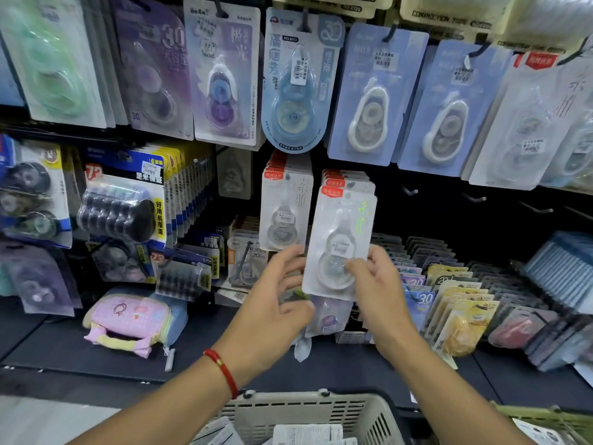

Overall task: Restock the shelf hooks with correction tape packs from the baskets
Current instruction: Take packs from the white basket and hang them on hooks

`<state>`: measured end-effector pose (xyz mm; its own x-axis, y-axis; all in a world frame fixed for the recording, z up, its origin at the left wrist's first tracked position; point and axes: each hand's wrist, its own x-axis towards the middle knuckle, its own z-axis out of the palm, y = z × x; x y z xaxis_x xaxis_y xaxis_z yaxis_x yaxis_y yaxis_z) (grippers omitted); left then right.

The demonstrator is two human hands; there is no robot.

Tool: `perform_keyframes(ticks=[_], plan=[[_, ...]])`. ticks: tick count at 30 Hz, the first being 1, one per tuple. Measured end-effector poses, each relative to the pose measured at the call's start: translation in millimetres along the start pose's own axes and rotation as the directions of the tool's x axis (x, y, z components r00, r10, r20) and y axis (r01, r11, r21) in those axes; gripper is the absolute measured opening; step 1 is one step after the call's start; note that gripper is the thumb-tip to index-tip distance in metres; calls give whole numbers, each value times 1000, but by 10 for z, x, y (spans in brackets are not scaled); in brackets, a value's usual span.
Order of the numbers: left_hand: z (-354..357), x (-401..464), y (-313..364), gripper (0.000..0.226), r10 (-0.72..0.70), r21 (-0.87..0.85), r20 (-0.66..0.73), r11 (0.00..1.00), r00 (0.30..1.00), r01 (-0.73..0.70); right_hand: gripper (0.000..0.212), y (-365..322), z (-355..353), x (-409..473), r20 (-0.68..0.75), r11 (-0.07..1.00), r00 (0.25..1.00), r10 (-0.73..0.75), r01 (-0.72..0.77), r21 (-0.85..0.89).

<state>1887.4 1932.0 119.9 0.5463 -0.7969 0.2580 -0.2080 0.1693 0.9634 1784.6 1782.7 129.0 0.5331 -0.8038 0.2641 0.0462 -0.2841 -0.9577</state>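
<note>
Below my wrists sits the basket (308, 409), packs lying in it. Right hand (378, 293) pinches a white pack (340, 242) by its lower edge, thumb on the blister — the pack is raised in front of the stack (348, 181) on its hook. Left hand (272, 306) hovers just beside the pack's left edge, fingers loosely spread, holding nothing — a red bracelet (223, 370) on that wrist.

Both forearms reach forward and up from the lower edge of the view. The right hand (375, 284) pinches a flat pack between thumb and fingers (380, 256). The left hand (272, 303), a red band at its wrist, spreads relaxed fingers alongside.
</note>
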Motion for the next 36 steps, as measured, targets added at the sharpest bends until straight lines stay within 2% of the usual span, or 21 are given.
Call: perform_keyframes(ticks=[6,12,15,18,22,24,26,28,29,31,33,36], plan=[[139,3,96,80,-22,-81,32,996,999,24,23,-113,-116,100,-53,991,992,-117,120,64],[194,-29,107,77,-27,-106,42,994,999,32,29,-92,-149,103,-94,993,993,-70,78,87],[178,-35,98,77,-24,-119,63,992,998,31,35,-95,-177,100,-85,992,991,-104,109,68],[184,-10,127,79,-19,-139,63,990,998,28,31,-125,-178,124,-71,992,992,-103,108,60],[179,31,137,81,-11,-182,63,983,998,23,24,-141,-157,156,-122,991,985,-121,127,45],[152,69,129,81,-8,-177,70,984,998,20,27,-135,-158,192,-133,989,980,-145,144,-17],[96,146,103,79,7,-21,66,1000,998,-6,42,-71,-177,235,-114,976,985,-127,104,-192],[5,251,40,76,66,331,7,941,998,-65,57,44,-197,244,-103,850,974,-200,120,-512],[-39,320,1,76,129,515,-18,851,991,-101,57,95,-189,235,-60,738,949,-308,199,-645],[-105,449,-80,81,234,758,-34,640,972,-127,53,189,-125,259,130,506,866,-483,397,-766],[-137,543,-168,96,251,844,-16,522,968,-122,54,280,-33,375,271,358,820,-505,484,-799],[-202,608,-323,106,192,886,70,440,979,-150,59,389,106,657,317,246,847,-426,446,-861]])
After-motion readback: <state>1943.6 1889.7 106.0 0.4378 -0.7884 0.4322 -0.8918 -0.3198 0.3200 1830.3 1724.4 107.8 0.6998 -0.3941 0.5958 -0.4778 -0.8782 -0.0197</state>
